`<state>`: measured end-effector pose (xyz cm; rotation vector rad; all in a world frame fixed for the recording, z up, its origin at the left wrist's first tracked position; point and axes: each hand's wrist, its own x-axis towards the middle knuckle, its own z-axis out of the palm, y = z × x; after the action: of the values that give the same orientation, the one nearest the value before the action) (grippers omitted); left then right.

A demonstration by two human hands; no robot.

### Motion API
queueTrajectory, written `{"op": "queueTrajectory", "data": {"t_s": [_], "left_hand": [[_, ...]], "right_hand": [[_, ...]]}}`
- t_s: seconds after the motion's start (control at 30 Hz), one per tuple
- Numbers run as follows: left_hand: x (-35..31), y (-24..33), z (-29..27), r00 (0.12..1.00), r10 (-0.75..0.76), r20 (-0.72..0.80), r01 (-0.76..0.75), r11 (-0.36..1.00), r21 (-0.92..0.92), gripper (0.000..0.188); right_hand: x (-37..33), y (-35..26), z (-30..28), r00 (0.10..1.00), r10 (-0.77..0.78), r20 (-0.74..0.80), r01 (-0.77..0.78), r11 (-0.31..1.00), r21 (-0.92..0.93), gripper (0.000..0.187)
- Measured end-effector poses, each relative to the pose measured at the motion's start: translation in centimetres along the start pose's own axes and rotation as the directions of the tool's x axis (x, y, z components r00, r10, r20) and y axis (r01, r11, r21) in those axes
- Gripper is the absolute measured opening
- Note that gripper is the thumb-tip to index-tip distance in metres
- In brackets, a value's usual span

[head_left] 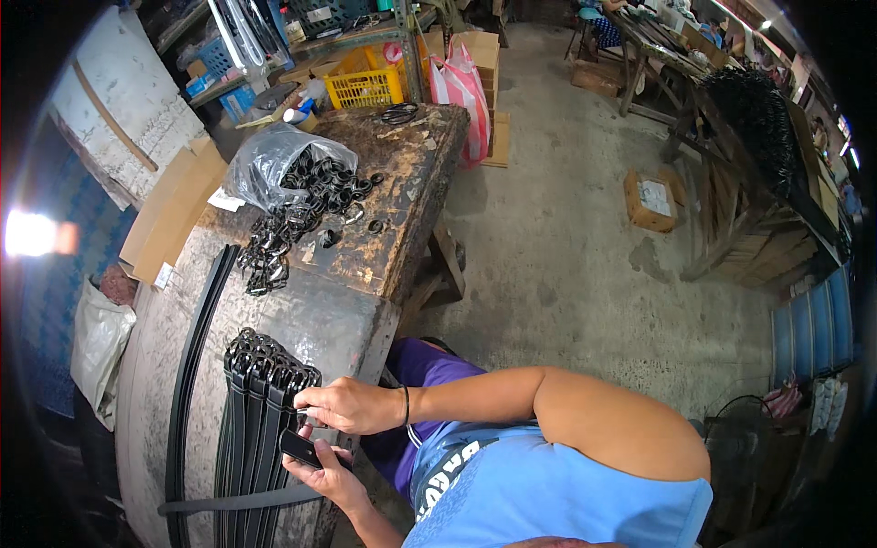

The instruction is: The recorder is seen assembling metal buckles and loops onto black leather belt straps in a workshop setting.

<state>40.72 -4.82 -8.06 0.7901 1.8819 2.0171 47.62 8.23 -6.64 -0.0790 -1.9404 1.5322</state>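
My left hand [327,477] is closed around a black belt strap [301,447] at the table's near edge. A greyish length of strap [239,500] runs from beside this hand across the other belts. Just above, my right hand [347,405] is pinched at the fingertips; whatever it grips is too small to make out. Next to both hands lies a row of black belts [245,429], their buckles [265,354] bunched at the far end. Farther up the table, black rings and loops [315,196] spill from a clear plastic bag [265,164].
Long black strips [187,393] lie left of the belts on the worn table [343,315]. A cardboard piece [178,215] leans along its left side. Beyond stand a yellow basket [365,89] and a striped bag [461,96]. A carton [650,201] sits on the floor.
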Motion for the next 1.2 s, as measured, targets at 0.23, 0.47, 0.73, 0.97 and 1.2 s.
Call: {"op": "queueTrajectory", "data": {"t_s": [0.23, 0.47, 0.73, 0.97, 1.2], "left_hand": [[0.1, -0.1, -0.6, 0.990, -0.046, 0.130, 0.054, 0.997, -0.056, 0.025], [0.0, -1.0, -2.5, 0.968, -0.110, 0.227, 0.131, 0.988, -0.081, 0.020], [1.4, -1.0, -1.4, 0.900, -0.257, 0.353, 0.285, 0.958, -0.029, 0.019], [1.6, -0.6, -2.0, 0.917, -0.264, 0.299, 0.260, 0.964, 0.056, 0.012], [1.6, -1.0, -2.4, 0.886, -0.297, 0.357, 0.289, 0.954, 0.078, 0.009]], "right_hand": [[-1.2, -0.7, 0.1, 0.988, 0.115, 0.101, -0.115, 0.993, -0.003, 0.024], [-1.7, 0.0, 0.1, 0.948, 0.271, 0.167, -0.313, 0.890, 0.331, 0.022], [-0.3, 0.0, -1.9, 0.864, 0.463, 0.196, -0.486, 0.671, 0.560, 0.019], [0.1, 0.1, -2.3, 0.845, 0.520, 0.129, -0.520, 0.738, 0.430, 0.021], [-0.2, 0.4, -2.0, 0.835, 0.513, 0.197, -0.549, 0.786, 0.282, 0.019]]}}
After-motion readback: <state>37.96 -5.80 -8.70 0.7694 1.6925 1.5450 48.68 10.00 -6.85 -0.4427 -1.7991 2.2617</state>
